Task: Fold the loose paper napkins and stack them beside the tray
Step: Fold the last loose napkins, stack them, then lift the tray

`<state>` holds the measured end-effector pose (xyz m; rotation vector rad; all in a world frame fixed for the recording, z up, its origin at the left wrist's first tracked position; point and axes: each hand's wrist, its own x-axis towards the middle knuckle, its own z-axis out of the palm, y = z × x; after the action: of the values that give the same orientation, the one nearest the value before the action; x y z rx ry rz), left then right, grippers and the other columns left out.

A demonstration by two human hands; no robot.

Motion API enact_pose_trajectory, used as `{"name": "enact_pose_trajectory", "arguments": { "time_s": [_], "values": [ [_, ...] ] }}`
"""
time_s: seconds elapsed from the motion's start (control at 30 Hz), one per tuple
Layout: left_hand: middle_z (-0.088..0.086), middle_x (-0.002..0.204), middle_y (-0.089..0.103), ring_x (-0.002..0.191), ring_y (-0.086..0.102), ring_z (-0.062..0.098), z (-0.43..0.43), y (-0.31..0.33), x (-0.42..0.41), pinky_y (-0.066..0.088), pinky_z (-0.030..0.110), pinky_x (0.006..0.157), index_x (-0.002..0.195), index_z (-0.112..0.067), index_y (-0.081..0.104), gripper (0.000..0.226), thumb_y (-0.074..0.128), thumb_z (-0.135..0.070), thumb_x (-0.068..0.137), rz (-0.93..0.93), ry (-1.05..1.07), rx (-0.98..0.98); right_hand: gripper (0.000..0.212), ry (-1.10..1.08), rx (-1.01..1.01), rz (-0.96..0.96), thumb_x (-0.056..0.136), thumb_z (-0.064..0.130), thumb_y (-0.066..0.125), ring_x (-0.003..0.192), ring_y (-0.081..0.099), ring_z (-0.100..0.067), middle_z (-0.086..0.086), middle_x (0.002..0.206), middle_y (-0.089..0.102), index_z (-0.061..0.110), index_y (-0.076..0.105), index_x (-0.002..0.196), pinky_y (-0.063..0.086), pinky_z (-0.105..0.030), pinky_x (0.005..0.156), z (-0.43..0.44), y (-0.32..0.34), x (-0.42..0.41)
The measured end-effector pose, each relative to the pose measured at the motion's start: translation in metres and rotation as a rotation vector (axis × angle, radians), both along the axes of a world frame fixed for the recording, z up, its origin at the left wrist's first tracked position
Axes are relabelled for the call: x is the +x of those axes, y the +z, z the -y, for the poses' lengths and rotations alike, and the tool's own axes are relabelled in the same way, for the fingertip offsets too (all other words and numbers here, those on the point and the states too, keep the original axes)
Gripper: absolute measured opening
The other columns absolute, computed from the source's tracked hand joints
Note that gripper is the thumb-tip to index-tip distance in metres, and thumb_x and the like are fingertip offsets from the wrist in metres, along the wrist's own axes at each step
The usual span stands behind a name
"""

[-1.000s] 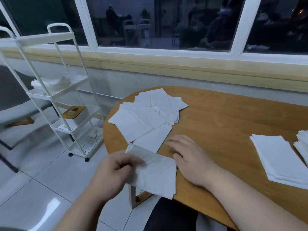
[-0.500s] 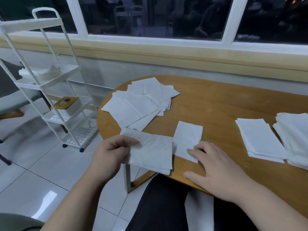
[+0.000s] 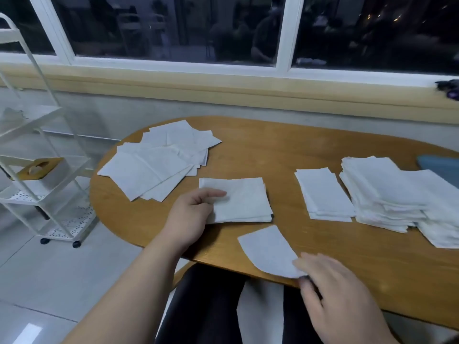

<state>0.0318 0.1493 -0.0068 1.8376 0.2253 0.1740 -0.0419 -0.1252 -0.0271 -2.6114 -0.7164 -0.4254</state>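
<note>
Oval wooden desk under a dark window. Person seated at the near edge.

Left hand: grips the left edge of a square napkin, thumb lying on top, other fingers curled beneath it. The napkin lies about flat at mid-desk, several layer edges showing along its right and near sides.

Right hand: open, with fairly straight fingers resting on the near right corner of a narrow folded napkin. This napkin lies askew at the desk's near edge, just nearer than the square one and not touching it.

Loose napkins: unfolded, fanned and overlapping in a heap at the far left of the desk, well apart from both hands.

Folded napkins: a low stack right of centre. Just beside it on the right is a taller stack, which runs into more piled napkins toward the right frame edge.

A blue-grey object shows at the far right, behind the tall stack and cut by the frame; cannot tell what it is.

On the floor left of the desk is a white wheeled shelf cart, with a wood-lidded box on its middle shelf.
</note>
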Motion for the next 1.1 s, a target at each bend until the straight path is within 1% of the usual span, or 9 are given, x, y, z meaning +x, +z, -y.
{"name": "enact_pose_trajectory", "arguments": {
  "time_s": [0.07, 0.17, 0.3, 0.53, 0.63, 0.77, 0.9, 1.0, 1.1],
  "values": [
    [-0.013, 0.051, 0.045, 0.048, 0.038, 0.009, 0.003, -0.002, 0.004, 0.032, 0.022, 0.048, 0.094, -0.038, 0.076, 0.052, 0.047, 0.004, 0.087, -0.005, -0.021, 0.034, 0.029, 0.037, 0.063, -0.041, 0.084, 0.022, 0.053, 0.086, 0.057, -0.002, 0.019, 0.091, 0.069, 0.032, 0.074, 0.101, 0.034, -0.002, 0.084, 0.006, 0.013, 0.002],
    [-0.017, 0.058, 0.054, 0.053, 0.043, 0.007, 0.001, -0.003, 0.003, 0.035, 0.018, 0.051, 0.106, -0.043, 0.072, 0.054, 0.048, 0.003, 0.090, 0.014, -0.055, 0.029, 0.027, 0.083, 0.400, -0.308, 0.087, 0.016, 0.065, 0.068, 0.060, 0.000, 0.018, 0.078, 0.067, 0.041, 0.074, 0.087, 0.041, -0.009, 0.059, 0.006, 0.043, 0.005],
    [-0.032, 0.124, 0.060, 0.114, 0.052, -0.014, -0.003, -0.001, -0.003, 0.037, 0.011, 0.092, 0.128, -0.050, 0.061, 0.038, 0.050, -0.024, 0.103, 0.088, -0.120, 0.020, 0.032, -0.028, 1.006, -0.612, 0.091, -0.008, 0.060, 0.081, 0.074, -0.015, -0.004, 0.090, 0.079, 0.017, 0.080, 0.089, 0.056, -0.025, 0.068, -0.018, 0.059, 0.039],
    [-0.043, 0.147, 0.033, 0.139, 0.022, -0.020, -0.008, -0.003, -0.005, 0.017, 0.003, 0.108, 0.146, -0.060, 0.014, 0.066, 0.015, -0.085, 0.086, 0.212, -0.256, 0.209, 0.021, -0.244, 0.800, -0.690, 0.094, 0.009, 0.056, 0.051, 0.064, -0.017, -0.005, 0.069, 0.073, 0.022, 0.072, 0.096, 0.043, -0.030, 0.050, -0.061, 0.040, 0.093],
    [-0.035, 0.112, 0.053, 0.108, 0.041, -0.029, -0.008, 0.000, -0.006, 0.027, -0.004, 0.093, 0.144, -0.064, 0.016, 0.062, 0.027, -0.081, 0.085, 0.168, -0.279, 0.224, 0.021, -0.285, 0.649, -0.667, 0.093, 0.015, 0.054, 0.045, 0.061, -0.011, -0.007, 0.057, 0.068, 0.028, 0.070, 0.094, 0.044, -0.029, 0.054, -0.066, 0.036, 0.102],
    [-0.028, 0.071, 0.047, 0.067, 0.046, -0.006, -0.006, -0.001, -0.005, 0.037, 0.006, 0.070, 0.137, -0.065, 0.034, 0.052, 0.059, -0.058, 0.092, 0.125, -0.264, 0.263, 0.020, -0.308, 0.598, -0.660, 0.095, 0.017, 0.053, 0.042, 0.058, -0.008, -0.006, 0.057, 0.068, 0.029, 0.068, 0.093, 0.047, -0.029, 0.051, -0.067, 0.037, 0.104],
    [-0.014, 0.079, 0.045, 0.068, 0.046, -0.001, -0.001, -0.003, -0.001, 0.037, 0.008, 0.070, 0.132, -0.065, 0.041, 0.057, 0.066, -0.030, 0.094, 0.116, -0.231, 0.330, 0.014, -0.250, 0.516, -0.574, 0.098, 0.023, 0.056, 0.053, 0.063, -0.008, 0.007, 0.059, 0.067, 0.031, 0.068, 0.095, 0.048, -0.027, 0.051, -0.068, 0.034, 0.099],
    [-0.015, 0.082, 0.048, 0.072, 0.048, -0.005, -0.001, -0.004, -0.002, 0.036, 0.007, 0.069, 0.133, -0.064, 0.043, 0.055, 0.065, -0.031, 0.095, 0.103, -0.230, 0.332, 0.022, -0.103, 0.658, -0.588, 0.100, 0.016, 0.057, 0.050, 0.056, 0.007, 0.026, 0.050, 0.058, 0.036, 0.066, 0.101, 0.040, -0.009, 0.051, -0.064, 0.035, 0.089],
    [-0.012, 0.091, 0.055, 0.073, 0.049, -0.005, -0.002, -0.001, -0.003, 0.036, 0.006, 0.069, 0.134, -0.065, 0.040, 0.056, 0.064, -0.034, 0.095, 0.103, -0.240, 0.306, 0.022, -0.017, 0.839, -0.651, 0.099, 0.006, 0.058, 0.039, 0.043, -0.004, 0.013, 0.047, 0.054, 0.025, 0.069, 0.104, 0.036, -0.018, 0.045, -0.059, 0.039, 0.083]
  ]
}}
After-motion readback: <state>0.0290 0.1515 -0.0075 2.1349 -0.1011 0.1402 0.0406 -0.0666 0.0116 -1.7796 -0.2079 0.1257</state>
